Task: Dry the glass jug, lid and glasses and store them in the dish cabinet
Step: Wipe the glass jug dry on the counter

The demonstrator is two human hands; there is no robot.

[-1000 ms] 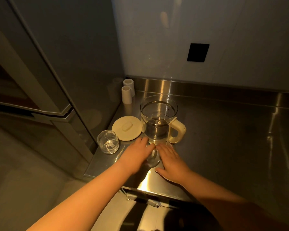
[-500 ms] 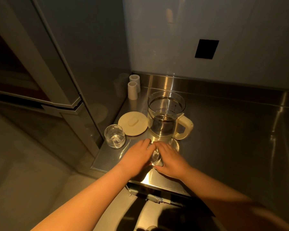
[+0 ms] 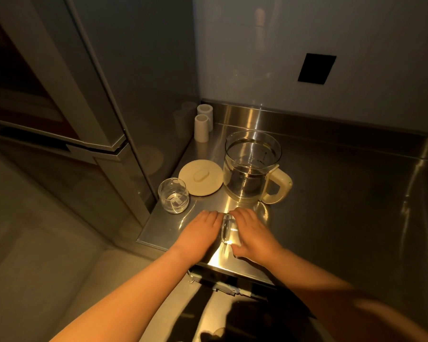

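So 1 glass (image 3: 229,229) is mostly hidden between the left hand (image 3: 201,232) and right hand (image 3: 253,234) near the counter (image 3: 344,206) edge; actual grip can't be told.

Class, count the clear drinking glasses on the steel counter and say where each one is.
2. One glass stands upright at the counter's left edge, beside the cream lid. The other glass sits between the left hand and right hand, mostly hidden.
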